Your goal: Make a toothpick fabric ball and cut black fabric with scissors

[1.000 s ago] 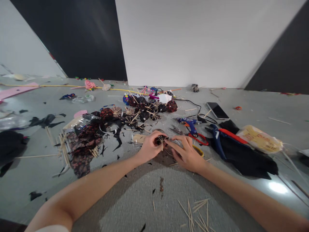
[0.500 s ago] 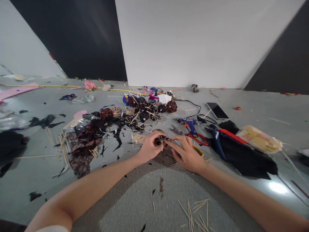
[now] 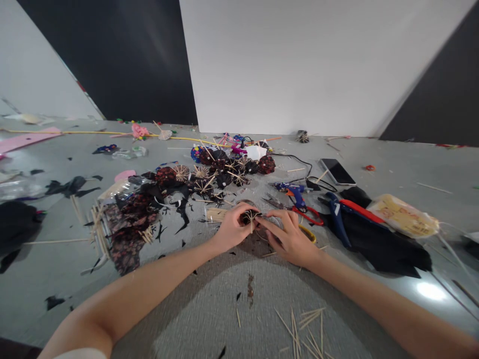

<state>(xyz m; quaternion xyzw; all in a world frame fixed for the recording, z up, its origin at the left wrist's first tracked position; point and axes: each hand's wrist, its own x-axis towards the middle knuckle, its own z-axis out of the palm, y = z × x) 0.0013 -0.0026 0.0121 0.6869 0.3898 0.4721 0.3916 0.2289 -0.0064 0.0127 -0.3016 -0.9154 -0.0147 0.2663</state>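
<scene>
At mid-frame, the left hand (image 3: 235,228) covers much of a small dark bundle with spoke-like sticks (image 3: 250,217), so its far side is hidden; whether the right hand (image 3: 294,239) pinches it or merely touches it cannot be told. A yellow loop (image 3: 312,236) just beyond the right hand is partly covered. Lower right of center, the bottom edge cuts some loose wooden sticks (image 3: 295,329). The left edge crops a pink strip (image 3: 28,141) and, lower, a black cloth (image 3: 18,224). Print on the yellowish packet (image 3: 402,214), right of frame, is illegible.
</scene>
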